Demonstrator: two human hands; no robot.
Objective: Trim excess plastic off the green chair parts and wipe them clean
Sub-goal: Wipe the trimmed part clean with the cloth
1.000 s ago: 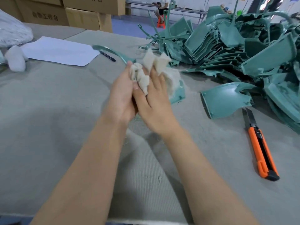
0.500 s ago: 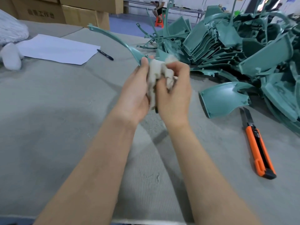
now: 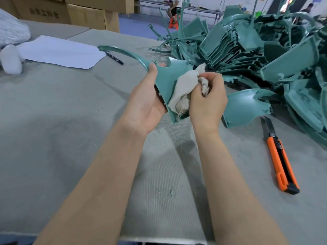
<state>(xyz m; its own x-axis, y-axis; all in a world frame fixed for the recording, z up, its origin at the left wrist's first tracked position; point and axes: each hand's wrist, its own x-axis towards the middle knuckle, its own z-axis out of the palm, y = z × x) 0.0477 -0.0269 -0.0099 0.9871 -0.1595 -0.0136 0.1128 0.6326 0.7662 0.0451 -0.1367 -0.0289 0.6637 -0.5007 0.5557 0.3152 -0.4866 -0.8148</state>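
Two forearms reach from the lower edge to frame centre. We see the left hand (image 3: pixel 145 103), thumb up, gripping a green chair part (image 3: pixel 168 75) above the table (image 3: pixel 53 121). The right hand (image 3: pixel 207 101), fingers curled, presses a bunched cloth (image 3: pixel 185 85) against it. At right lies a utility knife (image 3: pixel 281 160); at upper right, the pile of green parts (image 3: pixel 265 50).

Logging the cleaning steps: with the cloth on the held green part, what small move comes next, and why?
Probably sweep the cloth up the green chair part toward its curved arm: the left hand grips it, the right hand holds the cloth on its lower half.
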